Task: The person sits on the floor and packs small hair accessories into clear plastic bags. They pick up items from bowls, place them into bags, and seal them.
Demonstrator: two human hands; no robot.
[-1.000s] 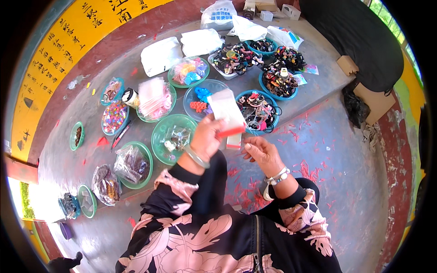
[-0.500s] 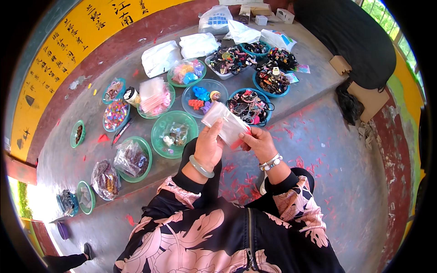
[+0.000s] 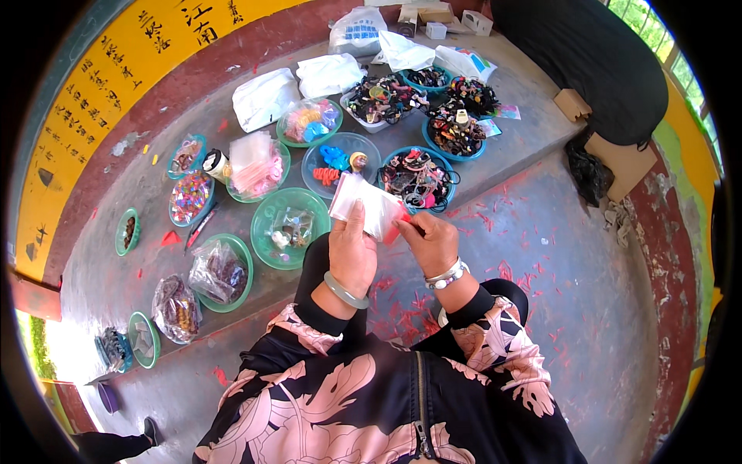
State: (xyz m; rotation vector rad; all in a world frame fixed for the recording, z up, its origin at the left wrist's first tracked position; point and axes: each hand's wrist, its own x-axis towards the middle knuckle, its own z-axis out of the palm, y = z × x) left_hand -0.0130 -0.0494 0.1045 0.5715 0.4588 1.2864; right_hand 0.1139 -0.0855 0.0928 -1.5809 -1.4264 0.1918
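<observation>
A stack of clear plastic bags with a red edge is held in front of me. My left hand grips its left part, the thumb lying on top. At the red edge on the right, my right hand pinches the stack between thumb and fingers. Just beyond the bags sits a clear bowl with blue, orange and purple pieces. Left of my left hand is a green bowl holding small bagged items. A blue basket of dark hair ties stands beyond my right hand.
More baskets of hair ties, a bowl of pink bags and white sacks stand on the raised ledge. Bagged dark items lie at the left. Red scraps litter the floor. Another person's foot shows at lower left.
The bag stack has shifted slightly left and its red edge is now bent up in my right fingers. The whole view has moved a little; the bowls stay in place.
</observation>
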